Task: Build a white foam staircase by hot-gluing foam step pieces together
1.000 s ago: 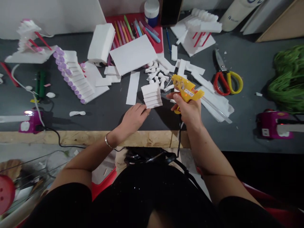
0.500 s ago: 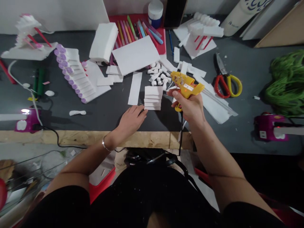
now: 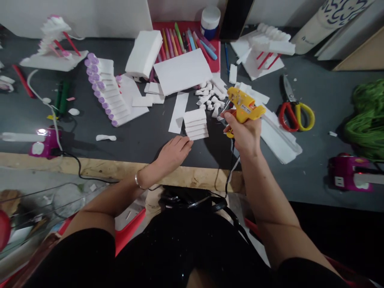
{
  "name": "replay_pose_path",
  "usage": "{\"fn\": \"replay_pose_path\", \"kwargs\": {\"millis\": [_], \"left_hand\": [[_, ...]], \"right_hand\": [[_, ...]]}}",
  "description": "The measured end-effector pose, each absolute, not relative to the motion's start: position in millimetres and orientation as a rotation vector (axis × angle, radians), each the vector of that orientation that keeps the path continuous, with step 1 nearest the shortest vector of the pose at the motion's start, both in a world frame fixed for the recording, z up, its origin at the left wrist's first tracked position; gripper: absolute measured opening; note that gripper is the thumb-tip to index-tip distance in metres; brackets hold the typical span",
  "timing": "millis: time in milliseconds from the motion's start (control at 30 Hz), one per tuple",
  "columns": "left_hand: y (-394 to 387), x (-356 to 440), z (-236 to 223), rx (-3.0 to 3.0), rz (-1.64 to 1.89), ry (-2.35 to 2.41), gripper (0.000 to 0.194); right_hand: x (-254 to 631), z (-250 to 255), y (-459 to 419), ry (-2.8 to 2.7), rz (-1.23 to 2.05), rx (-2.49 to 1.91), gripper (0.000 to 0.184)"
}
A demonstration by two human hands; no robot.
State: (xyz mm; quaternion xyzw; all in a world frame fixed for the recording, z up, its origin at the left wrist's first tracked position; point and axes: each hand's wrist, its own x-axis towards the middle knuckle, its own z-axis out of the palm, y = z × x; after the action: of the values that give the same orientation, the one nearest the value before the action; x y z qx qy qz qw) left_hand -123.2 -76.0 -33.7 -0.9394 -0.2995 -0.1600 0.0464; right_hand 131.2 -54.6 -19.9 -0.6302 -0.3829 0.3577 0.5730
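Right fingers (image 3: 231, 118) grip the yellow plastic glue gun (image 3: 245, 107); left fingers (image 3: 183, 143), loosely extended, empty, should lightly brace the white stepped block (image 3: 196, 125)

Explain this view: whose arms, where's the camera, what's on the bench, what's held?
No machine here: each grip is a person's bare hand. The camera sits on that person's head, looking forward and down, so you see roughly what they see.

The right grip holds a yellow hot-glue gun. The left grip lies palm down, fingertips at the near left corner of a small stepped white piece; whether they touch is hard to tell.

On the dark tabletop, beyond the hands, lie a longer stepped piece with purple discs, loose white strips and colored pens. To the right are scissors with red and yellow handles and a green bundle of strands.
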Motion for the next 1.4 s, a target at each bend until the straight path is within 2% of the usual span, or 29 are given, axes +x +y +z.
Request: {"fn": "replay_pose_path", "kwargs": {"millis": [267, 633, 833, 1067, 1300, 1400], "left_hand": [[-79, -124, -33, -2.909, -0.545, -0.957, 0.022], [-80, -127, -29, -2.935, -0.536, -1.000, 0.021], [-79, -128, -26, -2.962, -0.489, -1.052, 0.025], [-75, -127, -24, -2.989, -0.492, -1.080, 0.025], [-24, -118, -14, -2.870, -0.744, -1.404, 0.025], [6, -111, -21, -2.869, -0.692, -1.562, 0.028]], "right_hand": [[127, -32, -57, -0.859, 0.908, -1.433, 0.032], [115, -48, -53, -0.846, 1.033, -1.330, 0.045], [112, -47, -55, -0.853, 1.090, -1.333, 0.039], [105, -42, -55, -0.817, 1.124, -1.297, 0.050], [103, -45, -53, -0.839, 1.134, -1.298, 0.053], [104, -45, -53, -0.799, 1.114, -1.284, 0.055]]}}
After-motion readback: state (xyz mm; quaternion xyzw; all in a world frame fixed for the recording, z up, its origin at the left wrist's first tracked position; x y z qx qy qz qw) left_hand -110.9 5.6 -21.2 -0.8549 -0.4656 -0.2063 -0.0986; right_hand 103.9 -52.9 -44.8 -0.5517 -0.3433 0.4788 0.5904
